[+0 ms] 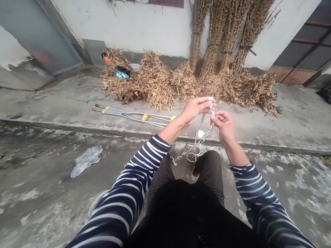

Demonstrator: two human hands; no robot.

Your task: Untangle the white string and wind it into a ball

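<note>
A white cord (211,109) runs between my two hands, held out in front of my knees. My left hand (198,107) pinches its upper part, where it looks looped around the fingers. Just below and to the right, my right hand (224,124) grips the same cord between thumb and fingertips. Loose, tangled lengths of the cord hang beneath the hands toward my knees. A small white piece (200,134) shows among the hanging strands; I cannot tell what it is.
Crutches (134,115) lie on the raised concrete ledge (64,103). Behind them are heaps of dried plants (156,81), with tied bundles of stalks (213,38) against the wall. A crumpled plastic sheet (86,160) rests on the lower ground at left.
</note>
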